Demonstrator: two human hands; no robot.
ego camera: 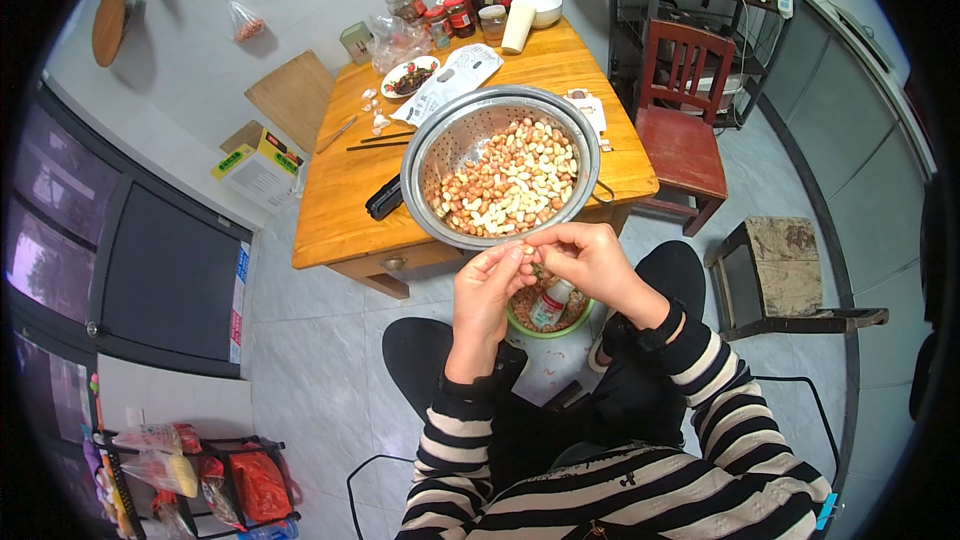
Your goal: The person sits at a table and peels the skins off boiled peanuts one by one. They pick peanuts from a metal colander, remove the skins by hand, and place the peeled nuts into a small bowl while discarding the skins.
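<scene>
My left hand [486, 298] and my right hand [596, 264] meet at the fingertips just in front of a steel colander's near rim. Between them they pinch a small pale peanut [529, 250], partly hidden by the fingers. The perforated colander [459, 133] sits at the table's front edge. Inside it lie many peanuts [517, 176], some pale and skinless, others in reddish-brown skins. Below my hands, a green-rimmed basin [553, 334] on the floor holds reddish skins and a plastic bottle [549, 306] with a red and white label. My hands hide part of that basin.
On the wooden table [337, 217] are black chopsticks [382, 141], a knife [336, 135], garlic [380, 121], a plate of dark food [411, 78], a white packet [454, 82] and several jars [459, 17]. A red chair [682, 150] and wooden stool [787, 270] stand to the right.
</scene>
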